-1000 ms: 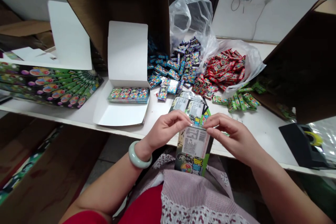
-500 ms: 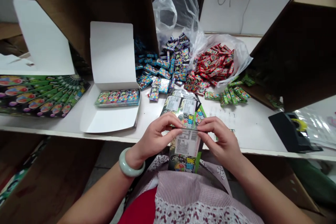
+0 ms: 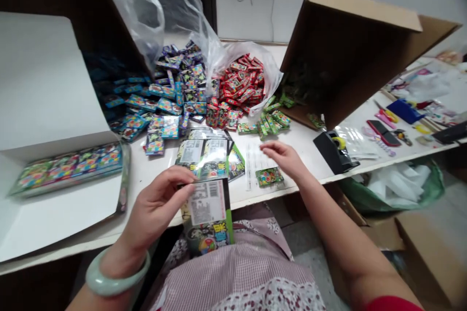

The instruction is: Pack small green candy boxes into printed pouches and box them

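Note:
My left hand (image 3: pixel 158 204) pinches the top left edge of a printed plastic pouch (image 3: pixel 209 209) between thumb and fingers. This pouch hangs in front of my lap, with a white label panel and a colourful lower part. My right hand (image 3: pixel 282 155) is away from it, over the table, fingers loosely extended with nothing visible in them. Just below that hand lies a small green candy pack (image 3: pixel 269 176), beside a clear printed sheet (image 3: pixel 251 160). More flat pouches (image 3: pixel 207 153) are stacked on the table behind the held one.
Blue packs (image 3: pixel 138 102), purple packs (image 3: pixel 193 77), red packs (image 3: pixel 244 82) and green packs (image 3: pixel 272 121) lie heaped at the back. At left stands an open white box (image 3: pixel 54 223) with packs inside. A cardboard box (image 3: pixel 350 48) and a tape dispenser (image 3: pixel 333 153) are at right.
My right hand has let go of the pouch and moved right, over the table. My left hand still holds the pouch. The view has turned to the right.

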Demonstrator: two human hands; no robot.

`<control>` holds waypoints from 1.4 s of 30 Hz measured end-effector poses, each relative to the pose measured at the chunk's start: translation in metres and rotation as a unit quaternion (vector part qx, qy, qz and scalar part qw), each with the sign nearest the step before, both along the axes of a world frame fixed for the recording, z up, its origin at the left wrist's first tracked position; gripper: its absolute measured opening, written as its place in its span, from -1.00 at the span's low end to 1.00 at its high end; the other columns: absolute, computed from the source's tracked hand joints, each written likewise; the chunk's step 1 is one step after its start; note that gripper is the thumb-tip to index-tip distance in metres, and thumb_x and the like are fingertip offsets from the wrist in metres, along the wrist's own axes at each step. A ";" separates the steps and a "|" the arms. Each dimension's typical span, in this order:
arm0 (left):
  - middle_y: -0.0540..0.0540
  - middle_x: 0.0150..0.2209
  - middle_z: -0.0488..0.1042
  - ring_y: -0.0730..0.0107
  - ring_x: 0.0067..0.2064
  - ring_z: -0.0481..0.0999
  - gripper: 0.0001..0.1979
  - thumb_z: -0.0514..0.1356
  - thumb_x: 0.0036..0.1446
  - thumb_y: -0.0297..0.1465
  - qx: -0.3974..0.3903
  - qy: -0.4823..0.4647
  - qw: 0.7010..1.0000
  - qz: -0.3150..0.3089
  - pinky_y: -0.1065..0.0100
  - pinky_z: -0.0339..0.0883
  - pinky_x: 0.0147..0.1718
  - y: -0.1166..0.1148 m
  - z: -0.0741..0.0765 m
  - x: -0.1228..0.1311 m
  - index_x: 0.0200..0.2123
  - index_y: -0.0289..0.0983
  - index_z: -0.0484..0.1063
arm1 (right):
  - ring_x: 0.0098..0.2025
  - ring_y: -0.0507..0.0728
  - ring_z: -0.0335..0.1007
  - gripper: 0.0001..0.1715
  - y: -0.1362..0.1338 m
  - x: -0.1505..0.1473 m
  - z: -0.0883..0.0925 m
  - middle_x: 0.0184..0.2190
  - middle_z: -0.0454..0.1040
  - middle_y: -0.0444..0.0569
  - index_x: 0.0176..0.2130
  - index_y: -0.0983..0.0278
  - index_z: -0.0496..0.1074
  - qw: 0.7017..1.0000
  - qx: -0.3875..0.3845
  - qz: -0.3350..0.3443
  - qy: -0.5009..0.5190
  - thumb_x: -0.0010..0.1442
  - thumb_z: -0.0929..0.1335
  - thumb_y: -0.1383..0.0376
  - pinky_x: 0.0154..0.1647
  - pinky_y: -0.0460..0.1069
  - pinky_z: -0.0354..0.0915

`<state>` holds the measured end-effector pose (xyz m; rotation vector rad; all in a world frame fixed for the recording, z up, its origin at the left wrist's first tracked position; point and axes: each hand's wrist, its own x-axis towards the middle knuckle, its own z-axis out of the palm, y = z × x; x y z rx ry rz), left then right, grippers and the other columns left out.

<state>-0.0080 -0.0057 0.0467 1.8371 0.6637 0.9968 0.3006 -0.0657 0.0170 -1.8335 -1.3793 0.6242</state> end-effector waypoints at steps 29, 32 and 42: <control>-0.04 -0.33 0.41 0.38 -0.24 0.42 -0.96 0.17 0.19 -0.41 -0.029 -0.001 1.000 0.003 0.33 0.32 -0.26 -0.004 -0.008 0.022 -0.32 -0.23 0.35 | -0.35 0.04 0.35 -0.85 -0.004 -0.052 0.079 -0.40 0.45 -0.10 -0.30 0.25 0.42 0.965 0.013 0.246 0.088 0.23 0.33 0.21 -0.36 -0.06 0.26; -0.03 -0.34 0.40 0.38 -0.25 0.41 -0.97 0.17 0.19 -0.42 -0.017 0.003 1.000 -0.002 0.31 0.30 -0.25 -0.006 -0.003 0.020 -0.32 -0.23 0.35 | -0.40 0.01 0.33 -0.88 0.017 -0.085 0.095 -0.45 0.44 -0.14 -0.35 0.25 0.41 0.946 -0.014 0.308 0.097 0.19 0.35 0.24 -0.40 -0.08 0.24; -0.02 -0.38 0.38 0.38 -0.29 0.38 -0.88 0.17 0.20 -0.34 -0.032 -0.027 0.999 0.005 0.31 0.28 -0.28 -0.004 -0.008 0.019 -0.35 -0.24 0.33 | -0.51 0.00 0.26 -0.86 0.035 -0.103 0.083 -0.57 0.41 -0.17 -0.44 0.24 0.41 0.955 -0.040 0.294 0.026 0.12 0.36 0.25 -0.52 -0.10 0.16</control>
